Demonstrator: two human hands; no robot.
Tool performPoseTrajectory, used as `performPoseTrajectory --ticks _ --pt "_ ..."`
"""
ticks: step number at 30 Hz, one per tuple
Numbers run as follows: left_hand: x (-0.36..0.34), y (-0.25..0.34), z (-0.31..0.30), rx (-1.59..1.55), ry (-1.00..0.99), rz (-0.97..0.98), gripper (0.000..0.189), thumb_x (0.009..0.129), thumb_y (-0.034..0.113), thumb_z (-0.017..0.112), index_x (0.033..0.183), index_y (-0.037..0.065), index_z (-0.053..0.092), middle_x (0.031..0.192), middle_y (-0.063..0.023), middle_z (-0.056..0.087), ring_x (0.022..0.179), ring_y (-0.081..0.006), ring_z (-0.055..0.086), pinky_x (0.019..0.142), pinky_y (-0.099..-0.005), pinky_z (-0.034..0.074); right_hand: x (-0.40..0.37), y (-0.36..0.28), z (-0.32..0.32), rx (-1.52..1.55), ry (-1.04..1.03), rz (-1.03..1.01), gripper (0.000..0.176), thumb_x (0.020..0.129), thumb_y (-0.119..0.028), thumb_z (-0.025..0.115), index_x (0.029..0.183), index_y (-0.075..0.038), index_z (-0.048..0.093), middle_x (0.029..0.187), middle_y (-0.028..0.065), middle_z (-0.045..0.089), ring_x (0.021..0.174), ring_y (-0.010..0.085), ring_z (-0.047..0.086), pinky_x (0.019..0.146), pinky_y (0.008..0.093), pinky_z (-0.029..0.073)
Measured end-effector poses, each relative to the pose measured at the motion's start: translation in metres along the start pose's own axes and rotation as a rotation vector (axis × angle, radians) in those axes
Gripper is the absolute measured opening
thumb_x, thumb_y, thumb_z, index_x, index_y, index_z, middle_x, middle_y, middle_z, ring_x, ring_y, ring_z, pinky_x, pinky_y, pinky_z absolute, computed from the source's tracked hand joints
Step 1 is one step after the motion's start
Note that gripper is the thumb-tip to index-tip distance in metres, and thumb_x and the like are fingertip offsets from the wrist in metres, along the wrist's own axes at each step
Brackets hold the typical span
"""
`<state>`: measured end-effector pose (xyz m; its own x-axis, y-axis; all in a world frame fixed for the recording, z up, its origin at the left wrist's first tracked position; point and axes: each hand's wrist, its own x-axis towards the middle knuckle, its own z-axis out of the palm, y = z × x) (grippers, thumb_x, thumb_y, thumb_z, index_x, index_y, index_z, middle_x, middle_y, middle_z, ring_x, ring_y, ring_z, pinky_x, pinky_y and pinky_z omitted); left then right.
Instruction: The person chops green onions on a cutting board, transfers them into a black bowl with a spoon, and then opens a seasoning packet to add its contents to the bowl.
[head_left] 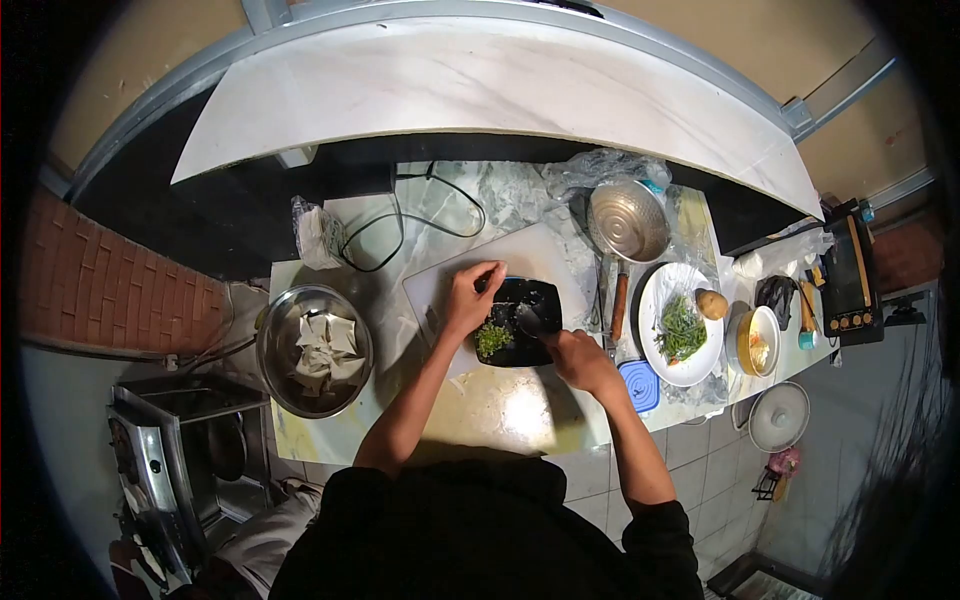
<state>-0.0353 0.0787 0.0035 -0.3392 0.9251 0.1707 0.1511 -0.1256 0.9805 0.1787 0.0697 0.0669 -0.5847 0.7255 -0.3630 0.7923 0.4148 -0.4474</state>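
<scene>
A squarish black dish (542, 296) rests partly on the white cutting board (435, 280). Chopped green herbs (492, 339) lie in its lower left part, with small white bits higher up. My right hand (580, 360) is wrapped round the handle of a dark spoon (533, 318), whose bowl is inside the dish. At the dish's upper left corner is my left hand (472, 300), thumb and fingers pinched together. Whatever is between those fingertips, if anything, is too small to make out.
A steel bowl (268, 355) with folded white wrappers stands left. To the right are a metal pot (628, 225), a white plate (692, 372) with greens and a potato (711, 304), a blue lid (638, 386) and a yellow bowl (746, 345). A black cable (402, 225) lies behind.
</scene>
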Motion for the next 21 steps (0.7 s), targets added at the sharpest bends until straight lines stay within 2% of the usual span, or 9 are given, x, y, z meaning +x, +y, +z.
performPoseTrajectory --ticks 3,4,5,7,8,11,12,15,21 --pt "-0.008 -0.002 -0.012 -0.043 0.032 0.001 0.027 0.086 0.02 0.063 0.103 -0.001 0.062 0.087 -0.0112 0.067 0.081 -0.0144 0.063 0.071 -0.0278 0.048 -0.003 0.004 0.009 -0.047 0.016 0.02 0.022 0.084 -0.012 0.049 0.101 -0.004 0.06 0.091 0.0242 0.061 0.088 0.0406 0.058 0.078 0.0459 0.046" --pt "-0.012 -0.003 -0.017 0.056 0.07 0.119 0.031 0.087 0.021 0.063 0.109 0.0 0.059 0.085 -0.0101 0.065 0.071 -0.0124 0.059 0.064 -0.0271 0.047 -0.005 0.002 0.01 -0.093 0.016 0.041 0.026 0.083 -0.008 0.051 0.106 -0.009 0.063 0.088 0.0211 0.063 0.086 0.0389 0.058 0.077 0.0459 0.046" --pt "-0.019 -0.004 -0.024 0.057 0.07 0.116 0.031 0.087 0.021 0.063 0.109 0.0 0.059 0.085 -0.0101 0.065 0.071 -0.0124 0.059 0.064 -0.0271 0.047 -0.007 0.002 0.01 -0.092 0.014 0.041 0.026 0.083 -0.008 0.051 0.106 -0.009 0.063 0.088 0.0211 0.063 0.086 0.0389 0.058 0.077 0.0459 0.046" --pt "-0.036 0.007 -0.036 0.122 0.006 -0.205 0.032 0.087 0.023 0.063 0.11 0.001 0.059 0.08 -0.0076 0.062 0.063 -0.0111 0.053 0.058 -0.0271 0.044 -0.011 -0.003 0.01 -0.082 0.018 -0.028 0.021 0.084 -0.013 0.045 0.093 0.0 0.059 0.09 0.0259 0.059 0.086 0.0406 0.06 0.077 0.0466 0.048" --pt "-0.044 0.006 -0.038 0.086 -0.034 -0.173 0.036 0.089 0.026 0.06 0.113 0.0 0.057 0.071 -0.0066 0.057 0.058 -0.0103 0.048 0.053 -0.0268 0.041 -0.012 -0.007 0.006 -0.08 0.016 -0.031 0.021 0.084 -0.013 0.045 0.093 0.0 0.059 0.09 0.0259 0.059 0.086 0.0406 0.06 0.077 0.0466 0.048" --pt "-0.062 0.016 -0.038 0.17 -0.074 -0.285 0.04 0.091 0.029 0.057 0.115 -0.002 0.056 0.067 -0.0076 0.057 0.057 -0.0099 0.049 0.053 -0.0259 0.041 -0.01 -0.015 -0.005 -0.175 -0.044 -0.076 0.02 0.084 -0.013 0.045 0.089 -0.001 0.059 0.088 0.0237 0.06 0.085 0.0391 0.06 0.076 0.0462 0.048" --pt "-0.063 0.015 -0.037 0.202 -0.087 -0.229 0.042 0.092 0.03 0.053 0.116 -0.004 0.054 0.061 -0.0077 0.055 0.052 -0.0096 0.049 0.05 -0.0268 0.041 -0.007 -0.015 -0.007 -0.17 -0.057 -0.11 0.019 0.084 -0.013 0.045 0.087 -0.001 0.059 0.087 0.0231 0.06 0.084 0.0386 0.061 0.075 0.0461 0.048" --pt "-0.066 0.019 -0.032 0.075 -0.104 -0.369 0.038 0.095 0.027 0.05 0.116 -0.004 0.055 0.061 -0.0023 0.053 0.049 -0.0079 0.048 0.046 -0.0253 0.04 -0.002 -0.021 -0.016 -0.187 -0.058 -0.177 0.018 0.084 -0.012 0.045 0.083 -0.001 0.059 0.084 0.0218 0.061 0.082 0.0379 0.061 0.073 0.0458 0.049" --pt "-0.064 0.023 -0.03 0.069 -0.104 -0.35 0.036 0.096 0.025 0.048 0.117 -0.004 0.054 0.057 -0.0019 0.049 0.044 -0.0084 0.047 0.042 -0.0263 0.04 0.002 -0.027 -0.011 -0.273 -0.119 -0.268 0.013 0.082 -0.011 0.047 0.082 -0.006 0.059 0.079 0.0175 0.06 0.079 0.0357 0.06 0.07 0.0442 0.048"
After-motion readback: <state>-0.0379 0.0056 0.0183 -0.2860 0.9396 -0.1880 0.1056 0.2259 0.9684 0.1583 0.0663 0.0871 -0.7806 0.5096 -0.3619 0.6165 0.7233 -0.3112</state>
